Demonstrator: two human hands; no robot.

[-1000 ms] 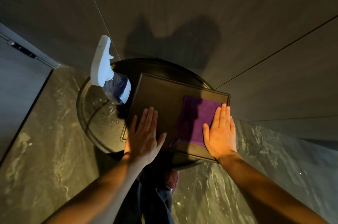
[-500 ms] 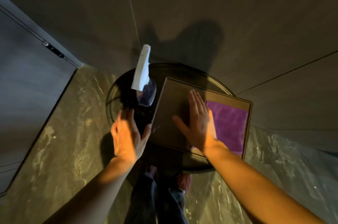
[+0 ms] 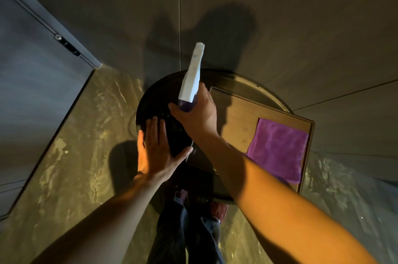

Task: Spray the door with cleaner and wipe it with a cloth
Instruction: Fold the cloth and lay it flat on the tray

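i see my left hand [image 3: 158,149] nearest, flat and spread wide with nothing in it, resting on the dark round table [image 3: 150,102] at its 7 o'clock edge. just past it my right hand [image 3: 197,112] is wrapped around the spray bottle [image 3: 190,82], white nozzle pointing to 12 o'clock. the purple cloth [image 3: 277,149] lies flat on the brown tray [image 3: 239,117] at 3 o'clock. beyond stands the grey panelled wall [image 3: 280,26].
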